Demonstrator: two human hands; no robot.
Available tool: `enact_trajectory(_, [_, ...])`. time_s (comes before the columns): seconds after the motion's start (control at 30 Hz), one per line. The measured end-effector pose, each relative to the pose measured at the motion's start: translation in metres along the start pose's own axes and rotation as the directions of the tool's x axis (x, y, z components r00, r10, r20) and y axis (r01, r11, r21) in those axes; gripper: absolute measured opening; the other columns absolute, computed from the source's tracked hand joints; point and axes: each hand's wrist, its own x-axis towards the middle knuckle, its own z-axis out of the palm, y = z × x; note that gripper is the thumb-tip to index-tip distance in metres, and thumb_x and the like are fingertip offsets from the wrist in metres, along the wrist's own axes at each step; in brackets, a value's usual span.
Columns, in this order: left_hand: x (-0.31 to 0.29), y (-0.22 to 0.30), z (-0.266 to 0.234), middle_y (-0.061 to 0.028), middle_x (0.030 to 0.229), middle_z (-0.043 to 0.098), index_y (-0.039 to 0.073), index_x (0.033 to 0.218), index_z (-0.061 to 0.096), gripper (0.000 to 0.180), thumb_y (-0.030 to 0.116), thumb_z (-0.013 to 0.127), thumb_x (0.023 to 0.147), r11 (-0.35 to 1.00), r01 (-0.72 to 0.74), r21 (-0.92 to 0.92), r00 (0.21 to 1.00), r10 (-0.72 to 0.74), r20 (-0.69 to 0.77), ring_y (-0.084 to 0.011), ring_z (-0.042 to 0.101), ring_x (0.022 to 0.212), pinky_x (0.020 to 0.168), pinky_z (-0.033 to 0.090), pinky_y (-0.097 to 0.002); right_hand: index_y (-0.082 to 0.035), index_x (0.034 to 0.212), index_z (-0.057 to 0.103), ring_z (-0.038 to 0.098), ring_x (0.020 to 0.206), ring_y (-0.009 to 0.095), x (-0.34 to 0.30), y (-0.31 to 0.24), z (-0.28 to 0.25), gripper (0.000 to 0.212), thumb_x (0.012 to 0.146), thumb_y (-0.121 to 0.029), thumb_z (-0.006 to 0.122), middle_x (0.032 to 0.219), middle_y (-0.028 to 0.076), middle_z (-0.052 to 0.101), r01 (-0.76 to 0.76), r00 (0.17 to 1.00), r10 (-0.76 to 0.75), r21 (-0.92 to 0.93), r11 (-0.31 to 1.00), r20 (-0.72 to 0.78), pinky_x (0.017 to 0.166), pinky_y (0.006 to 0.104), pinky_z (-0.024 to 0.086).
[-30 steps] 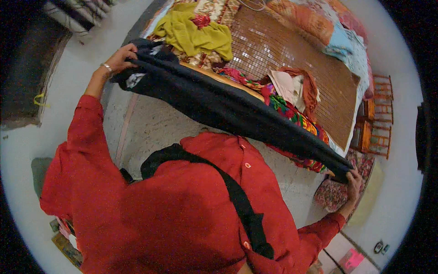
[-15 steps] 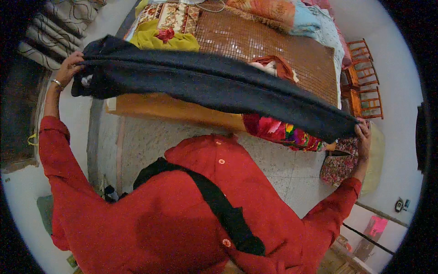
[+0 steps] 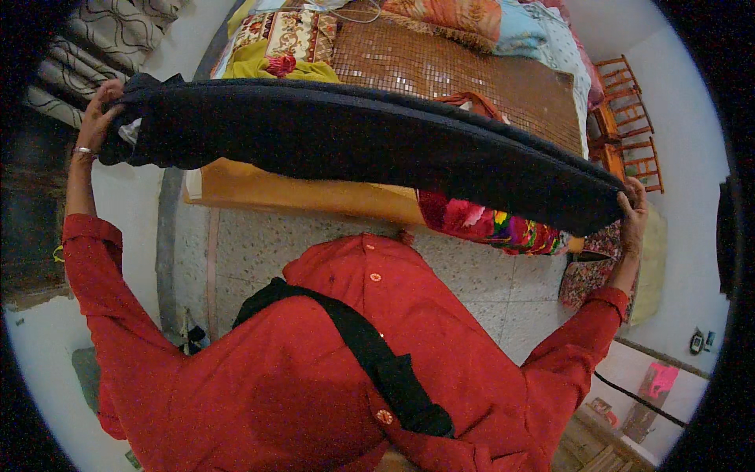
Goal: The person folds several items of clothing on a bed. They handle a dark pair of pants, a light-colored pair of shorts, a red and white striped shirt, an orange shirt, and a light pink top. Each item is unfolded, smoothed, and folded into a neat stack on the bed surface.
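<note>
A long dark garment [image 3: 354, 138], folded lengthwise and looking like a pair of trousers, is stretched across in front of me above the bed's near edge. My left hand [image 3: 98, 118] grips its wider end, where a small white patch [image 3: 131, 130] shows. At the narrower end, lower on the right, my right hand [image 3: 634, 214] pinches the corner between thumb and fingers. Both arms are spread wide, and the cloth hangs between them with a slight bow.
Behind the garment lies a bed with a brown tiled mat [image 3: 456, 67], a yellow-green cloth [image 3: 252, 63] and an orange blanket [image 3: 448, 17]. A bright floral cloth [image 3: 472, 224] hangs over its front. A patterned bag [image 3: 586, 279] and wooden chair [image 3: 629, 126] are at right.
My hands have moved a little farther apart, and the garment is pulled straighter. My right hand has risen slightly. The dark cloth's front face now hangs smoother.
</note>
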Motion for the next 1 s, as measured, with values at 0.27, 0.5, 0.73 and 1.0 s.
enact_trajectory(0.27, [0.026, -0.05, 0.006, -0.0102, 0.094, 0.056, 0.002, 0.096, 0.055, 0.018, 0.004, 0.059, 0.079, 0.756, -0.431, 0.492, 0.902, 0.362, 0.234, -0.0286, 0.054, 0.091, 0.082, 0.042, -0.0329, -0.001, 0.108, 0.057, 0.056, 0.093, 0.019, 0.022, 0.024, 0.018, 0.025, 0.083, -0.002, 0.054, 0.1, 0.008, 0.06, 0.157, 0.969, -0.067, -0.384, 0.91, 0.238, 0.085, 0.0283, 0.042])
enact_trajectory(0.5, [0.055, -0.068, 0.002, -0.0144, 0.111, 0.056, 0.003, 0.102, 0.055, 0.022, 0.012, 0.058, 0.082, 0.666, -0.325, 0.671, 0.918, 0.393, 0.055, -0.0316, 0.052, 0.105, 0.093, 0.039, -0.0356, -0.002, 0.105, 0.053, 0.053, 0.085, 0.014, 0.054, 0.042, 0.007, 0.019, 0.088, -0.009, 0.049, 0.093, 0.005, 0.057, 0.195, 0.978, -0.146, -0.403, 0.894, 0.15, 0.076, 0.0271, 0.042])
enact_trajectory(0.73, [0.055, -0.057, -0.015, -0.0146, 0.103, 0.057, 0.001, 0.104, 0.054, 0.02, 0.01, 0.054, 0.086, 0.735, -0.311, 0.603, 0.89, 0.448, -0.087, -0.0301, 0.055, 0.098, 0.084, 0.043, -0.0325, -0.002, 0.101, 0.053, 0.052, 0.084, 0.016, 0.049, 0.05, -0.005, 0.016, 0.091, -0.014, 0.048, 0.088, 0.005, 0.055, 0.255, 0.964, -0.257, -0.529, 0.809, 0.071, 0.077, 0.0271, 0.041])
enact_trajectory(1.0, [0.025, -0.045, -0.002, -0.0123, 0.108, 0.057, 0.001, 0.101, 0.057, 0.019, 0.008, 0.056, 0.083, 0.714, -0.233, 0.661, 0.954, 0.298, 0.015, -0.028, 0.056, 0.099, 0.085, 0.042, -0.0308, -0.002, 0.101, 0.055, 0.051, 0.089, 0.014, 0.0, 0.038, -0.008, 0.017, 0.088, -0.013, 0.053, 0.093, 0.005, 0.056, 0.144, 0.987, -0.159, -0.469, 0.871, 0.008, 0.082, 0.0266, 0.04])
